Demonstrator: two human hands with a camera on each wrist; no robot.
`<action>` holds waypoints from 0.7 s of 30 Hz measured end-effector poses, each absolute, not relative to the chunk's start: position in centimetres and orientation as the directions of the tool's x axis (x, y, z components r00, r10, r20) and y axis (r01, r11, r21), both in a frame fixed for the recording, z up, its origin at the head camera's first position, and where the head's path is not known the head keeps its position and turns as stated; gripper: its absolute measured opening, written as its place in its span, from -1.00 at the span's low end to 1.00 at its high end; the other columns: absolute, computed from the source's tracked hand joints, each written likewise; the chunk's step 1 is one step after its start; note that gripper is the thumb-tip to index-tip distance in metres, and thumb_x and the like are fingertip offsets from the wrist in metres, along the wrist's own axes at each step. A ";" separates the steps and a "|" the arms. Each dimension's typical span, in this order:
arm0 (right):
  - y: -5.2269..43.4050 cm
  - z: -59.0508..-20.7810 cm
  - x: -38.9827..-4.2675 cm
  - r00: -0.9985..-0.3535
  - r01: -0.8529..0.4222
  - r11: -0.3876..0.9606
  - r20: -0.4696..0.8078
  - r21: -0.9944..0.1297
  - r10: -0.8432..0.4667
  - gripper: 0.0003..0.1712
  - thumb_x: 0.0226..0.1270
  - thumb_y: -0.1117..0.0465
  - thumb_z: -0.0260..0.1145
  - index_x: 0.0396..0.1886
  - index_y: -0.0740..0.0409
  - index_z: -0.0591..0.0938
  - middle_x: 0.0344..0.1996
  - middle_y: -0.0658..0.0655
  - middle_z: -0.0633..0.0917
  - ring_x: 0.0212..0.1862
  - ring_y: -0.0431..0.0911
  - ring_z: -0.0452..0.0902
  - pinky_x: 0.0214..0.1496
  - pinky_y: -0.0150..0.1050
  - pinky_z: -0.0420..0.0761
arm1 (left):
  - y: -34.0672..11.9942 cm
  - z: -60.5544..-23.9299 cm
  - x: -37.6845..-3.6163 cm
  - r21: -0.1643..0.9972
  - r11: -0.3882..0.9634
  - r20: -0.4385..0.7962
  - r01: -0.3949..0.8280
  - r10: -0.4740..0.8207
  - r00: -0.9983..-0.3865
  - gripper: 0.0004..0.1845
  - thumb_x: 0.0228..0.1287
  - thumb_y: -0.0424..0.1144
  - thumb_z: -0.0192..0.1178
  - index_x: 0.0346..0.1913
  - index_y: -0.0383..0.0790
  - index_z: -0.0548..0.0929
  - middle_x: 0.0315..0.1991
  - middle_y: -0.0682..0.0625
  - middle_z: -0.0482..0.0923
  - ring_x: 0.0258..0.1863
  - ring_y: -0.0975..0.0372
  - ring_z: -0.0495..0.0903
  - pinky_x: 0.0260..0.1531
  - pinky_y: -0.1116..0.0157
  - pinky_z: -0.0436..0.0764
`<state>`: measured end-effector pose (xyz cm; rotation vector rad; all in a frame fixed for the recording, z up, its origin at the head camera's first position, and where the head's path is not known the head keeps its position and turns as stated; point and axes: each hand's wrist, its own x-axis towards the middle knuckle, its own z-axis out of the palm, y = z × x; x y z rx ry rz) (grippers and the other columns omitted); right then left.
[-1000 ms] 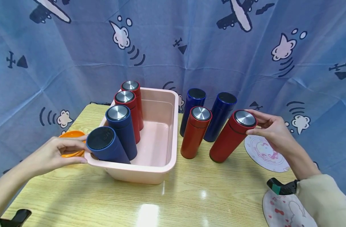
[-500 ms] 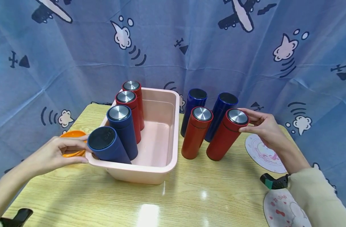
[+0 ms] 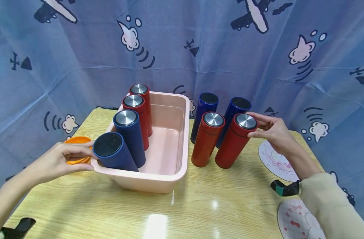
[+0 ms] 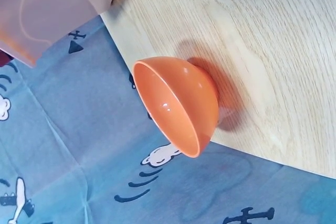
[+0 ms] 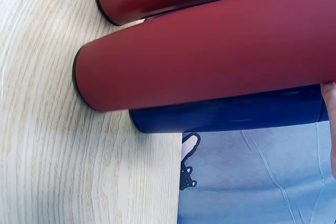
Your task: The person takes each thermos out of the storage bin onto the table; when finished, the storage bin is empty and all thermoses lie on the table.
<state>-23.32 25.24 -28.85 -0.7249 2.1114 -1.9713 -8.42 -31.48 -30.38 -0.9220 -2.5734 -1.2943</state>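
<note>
Pinching a red bottle [image 3: 232, 146] near its silver lid, the right grip [image 3: 273, 131] spreads about the bottle's width: thumb on the near side, fingers round the far side. Bottle is right of the pink bin [image 3: 146, 186], over the counter [image 3: 110, 215], top leaning toward the hand in the head view; can't tell if the base touches. Orange-red bottle [image 3: 203, 146] stands just beside it, two glossy blue bottles [image 3: 203, 111] behind.

Left grip [image 3: 62, 161] is at the bin's front left corner, thumb and fingers parted, tips at the rim and a leaning blue bottle [image 3: 119, 159]. Can't tell which it grasps, or whether it only touches; tips partly hidden. Behind the leaning one in the bin: silver-lidded blue bottle [image 3: 133, 142], then two red bottles [image 3: 142, 118]. Orange bowl [image 4: 194, 95] sits near the left hand, at the counter's edge.

Writing: faint marks on the leaning bottle's black lid, unreadable. Lower right mat [image 3: 295, 219] has small pink lettering, too small to read surely.
</note>
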 end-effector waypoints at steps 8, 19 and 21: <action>25.6 -29.1 -23.7 -0.867 -0.219 0.020 0.185 -0.976 -0.463 -0.32 0.11 0.67 0.27 0.19 0.06 0.59 -0.06 -0.07 0.71 -0.07 -0.23 0.66 -0.09 -0.41 0.65 | -31.5 -30.3 -8.3 0.659 0.475 0.373 0.583 0.467 -0.802 -0.56 -0.14 -0.62 0.43 -0.16 -0.16 0.73 -0.06 0.19 0.66 0.19 0.54 0.38 -0.09 0.58 0.55; 26.0 -28.9 -24.0 -0.847 -0.189 0.004 0.160 -0.982 -0.507 -0.30 0.15 0.66 0.23 0.24 0.04 0.55 -0.05 -0.05 0.71 -0.03 -0.23 0.64 -0.07 -0.40 0.65 | -31.4 -30.3 -8.2 0.685 0.463 0.358 0.562 0.458 -0.814 -0.58 -0.12 -0.62 0.42 -0.15 -0.19 0.72 0.02 0.24 0.61 0.19 0.52 0.40 -0.09 0.55 0.57; 26.0 -28.9 -23.9 -0.846 -0.186 -0.001 0.161 -0.983 -0.508 -0.30 0.16 0.66 0.23 0.25 0.05 0.54 -0.04 -0.05 0.71 -0.02 -0.22 0.64 -0.07 -0.39 0.65 | -31.4 -30.3 -8.2 0.687 0.461 0.358 0.562 0.458 -0.814 -0.58 -0.12 -0.62 0.41 -0.15 -0.19 0.72 0.01 0.24 0.61 0.19 0.53 0.40 -0.09 0.55 0.57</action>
